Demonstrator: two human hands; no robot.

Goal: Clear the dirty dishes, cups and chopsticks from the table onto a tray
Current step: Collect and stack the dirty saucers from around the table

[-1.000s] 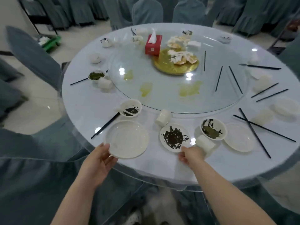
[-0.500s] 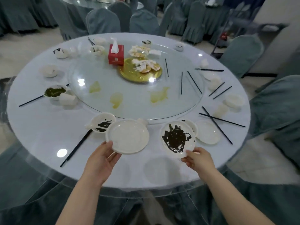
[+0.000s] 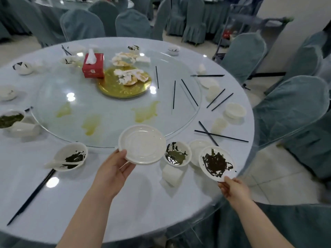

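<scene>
Two bare forearms show, with no sleeve, cuff or glove on either as far as the picture reaches. The left hand point(image 3: 114, 169) is bare, with no ring, band or watch on the fingers or wrist that show. The right hand point(image 3: 232, 189) is bare as well, and its wrist carries no bracelet or strap. The fingernails are too small and blurred to tell whether they are painted.
</scene>
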